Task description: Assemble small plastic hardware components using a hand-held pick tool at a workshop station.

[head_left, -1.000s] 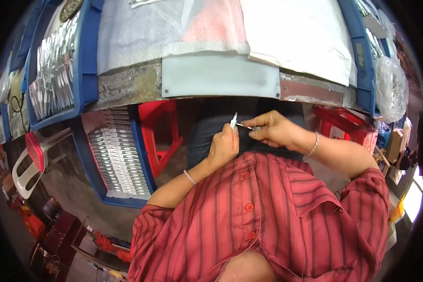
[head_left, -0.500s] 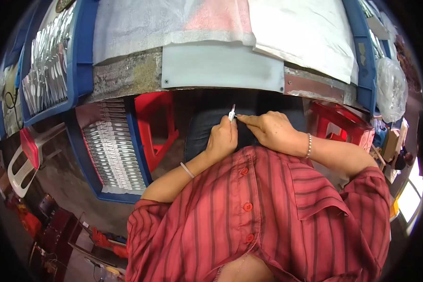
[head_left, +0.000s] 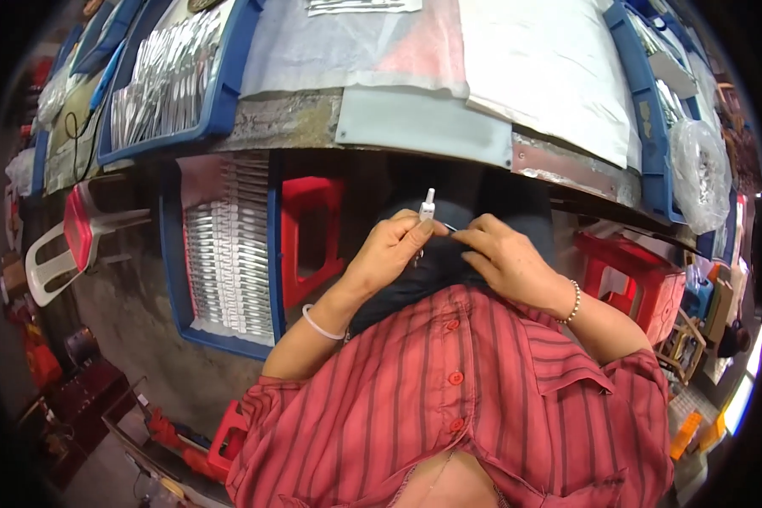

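My left hand [head_left: 391, 247] pinches a small slim silver metal piece [head_left: 428, 205] between thumb and fingers. Its narrow end points away from me, and a bit of metal shows below the fingertips; its exact kind is unclear. To the right, my right hand [head_left: 510, 261] has its fingers closed on a thin dark rod [head_left: 450, 227], whose tip reaches toward the left hand's fingertips. Both hands are over my lap, just in front of the table edge. On the left, a low blue crate [head_left: 173, 292] holds neat rows of similar shiny metal pieces [head_left: 230, 254].
A pale plate [head_left: 423, 123] lies along the table's near edge, with white cloth [head_left: 550, 76] behind it. Blue bins [head_left: 224, 110] with metal pieces stand on the table's left and right. Red stools [head_left: 313, 245] are beneath, and a clear plastic bag [head_left: 700, 173] hangs right.
The view has shifted, so the table and crates sit further right. My left hand has turned the metal piece, and my right hand has drawn slightly away, showing the thin rod between its fingers.
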`<move>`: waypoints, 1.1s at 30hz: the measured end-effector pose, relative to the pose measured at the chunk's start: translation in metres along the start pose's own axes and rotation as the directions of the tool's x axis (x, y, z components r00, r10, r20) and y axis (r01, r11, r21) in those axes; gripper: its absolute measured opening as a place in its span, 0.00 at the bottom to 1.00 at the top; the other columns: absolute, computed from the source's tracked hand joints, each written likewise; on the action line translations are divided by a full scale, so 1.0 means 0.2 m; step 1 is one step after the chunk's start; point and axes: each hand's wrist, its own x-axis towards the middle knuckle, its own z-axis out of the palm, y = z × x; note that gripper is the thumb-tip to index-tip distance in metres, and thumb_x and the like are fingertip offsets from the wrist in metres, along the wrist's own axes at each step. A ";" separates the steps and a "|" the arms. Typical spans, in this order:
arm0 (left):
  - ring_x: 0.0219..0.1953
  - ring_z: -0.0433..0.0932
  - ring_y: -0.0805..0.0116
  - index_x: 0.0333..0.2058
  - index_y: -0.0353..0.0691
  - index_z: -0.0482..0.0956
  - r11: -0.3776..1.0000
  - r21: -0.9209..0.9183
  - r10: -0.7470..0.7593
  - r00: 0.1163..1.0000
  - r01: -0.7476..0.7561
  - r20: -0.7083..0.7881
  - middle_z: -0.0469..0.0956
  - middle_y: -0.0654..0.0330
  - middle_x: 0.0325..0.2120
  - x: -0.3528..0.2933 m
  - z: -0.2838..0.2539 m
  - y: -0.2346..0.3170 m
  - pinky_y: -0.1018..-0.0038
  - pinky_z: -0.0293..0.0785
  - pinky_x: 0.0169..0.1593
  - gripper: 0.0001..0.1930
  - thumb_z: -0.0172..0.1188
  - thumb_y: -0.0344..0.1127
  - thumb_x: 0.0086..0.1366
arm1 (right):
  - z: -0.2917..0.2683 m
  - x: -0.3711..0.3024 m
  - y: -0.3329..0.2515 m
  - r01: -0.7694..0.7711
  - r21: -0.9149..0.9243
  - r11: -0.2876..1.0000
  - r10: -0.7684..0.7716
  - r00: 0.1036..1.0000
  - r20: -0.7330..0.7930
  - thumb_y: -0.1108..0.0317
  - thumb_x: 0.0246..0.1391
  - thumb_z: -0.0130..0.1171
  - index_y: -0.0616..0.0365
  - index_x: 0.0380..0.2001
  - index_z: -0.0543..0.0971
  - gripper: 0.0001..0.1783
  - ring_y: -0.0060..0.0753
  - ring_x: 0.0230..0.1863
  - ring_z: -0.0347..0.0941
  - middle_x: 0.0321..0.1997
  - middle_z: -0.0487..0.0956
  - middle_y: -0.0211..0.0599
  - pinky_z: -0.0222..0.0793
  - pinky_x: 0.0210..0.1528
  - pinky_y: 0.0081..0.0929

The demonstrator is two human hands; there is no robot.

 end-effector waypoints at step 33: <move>0.23 0.68 0.72 0.37 0.26 0.77 0.939 0.342 0.126 0.968 -0.045 -0.218 0.68 0.57 0.22 -0.03 0.06 -0.02 0.78 0.64 0.26 0.07 0.54 0.25 0.65 | 0.30 0.22 0.09 -0.574 0.705 0.417 0.315 0.819 0.480 0.70 0.51 0.60 0.64 0.17 0.79 0.12 0.15 0.16 0.67 0.18 0.77 0.32 0.59 0.17 0.16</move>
